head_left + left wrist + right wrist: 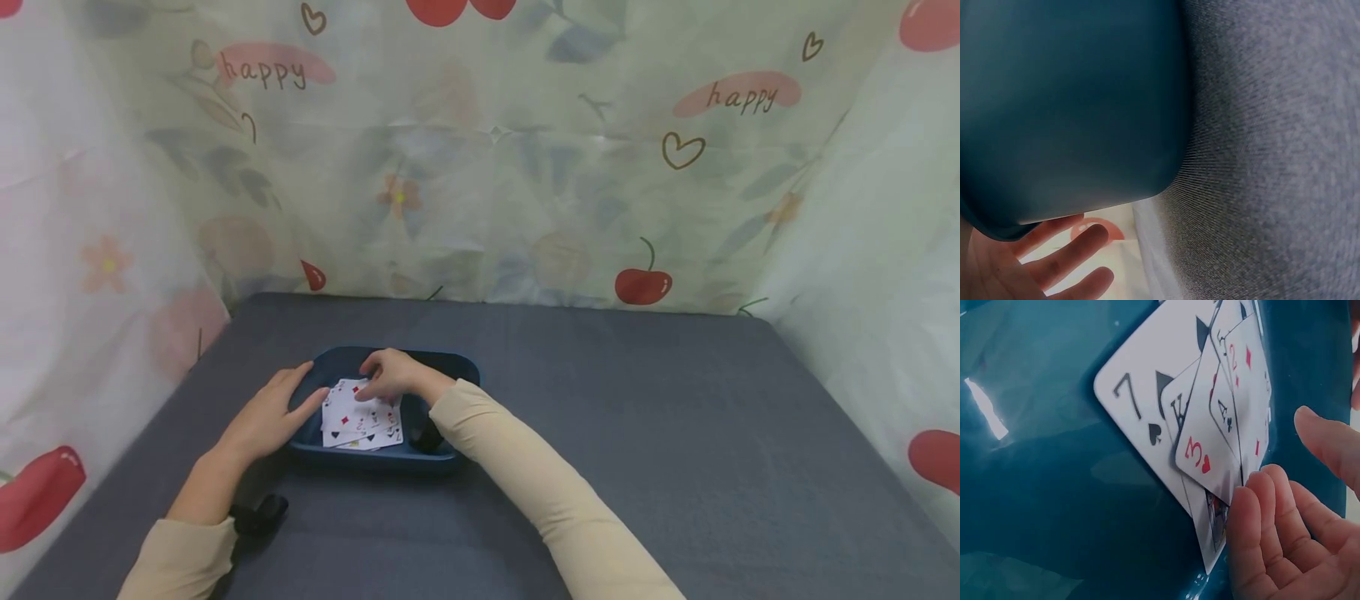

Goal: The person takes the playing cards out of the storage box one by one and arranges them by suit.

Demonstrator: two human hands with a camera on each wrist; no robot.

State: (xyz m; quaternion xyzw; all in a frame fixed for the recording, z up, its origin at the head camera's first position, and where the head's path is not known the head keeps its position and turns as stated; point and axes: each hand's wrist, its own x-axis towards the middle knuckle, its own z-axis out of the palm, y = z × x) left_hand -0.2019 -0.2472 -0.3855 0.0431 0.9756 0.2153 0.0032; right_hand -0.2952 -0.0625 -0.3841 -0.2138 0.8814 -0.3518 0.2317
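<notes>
A dark blue tray (pixel 450 367) sits on the grey table, left of centre. Several playing cards (pixel 362 423) lie face up and fanned on its floor. In the right wrist view the cards (pixel 1166 406) show a seven of spades and a three of hearts. My right hand (pixel 378 379) reaches into the tray from the right. Its curved fingers (pixel 1266 519) touch the edge of the cards, with the thumb (pixel 1329 444) held apart. My left hand (pixel 311 385) rests on the tray's left rim, its fingers (pixel 1066 257) relaxed beyond the tray's outer wall (pixel 1072 106).
Grey cloth (pixel 637 433) covers the table, with broad bare room right of the tray. A translucent curtain (pixel 480 167) printed with cherries and "happy" closes off the back and both sides. A black wrist mount (pixel 258 512) shows under my left forearm.
</notes>
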